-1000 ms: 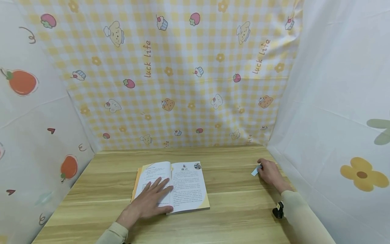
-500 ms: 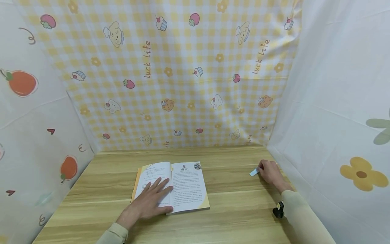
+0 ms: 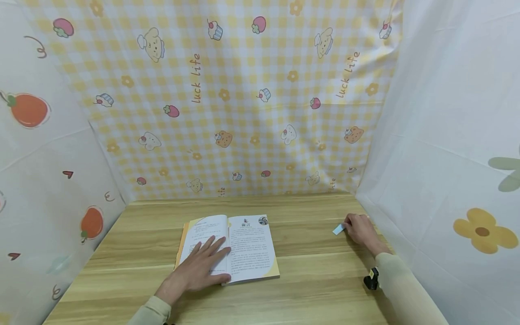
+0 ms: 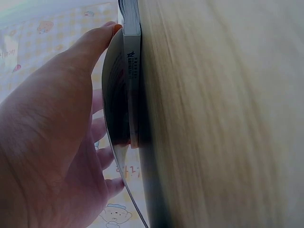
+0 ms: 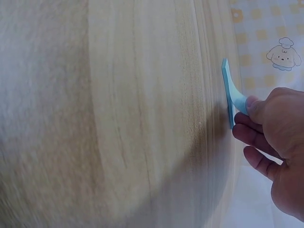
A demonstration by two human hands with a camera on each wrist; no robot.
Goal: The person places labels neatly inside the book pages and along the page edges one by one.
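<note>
The desk (image 3: 313, 293) carries a book (image 3: 253, 248), two facing pages up. The person's left hand (image 3: 199, 267), fingers spread wide, rests on the left page (image 3: 209, 228). The right hand (image 3: 361, 231) is narrow, just beside a small blue pad (image 5: 230, 110) that lies on the desk, right of the book and well apart from it. From the pad curls a sheet (image 5: 238, 99), pinched between thumb and finger. The step in hand looks like peeling; a slow, even pull at a low angle should spare the sheet a crease.
</note>
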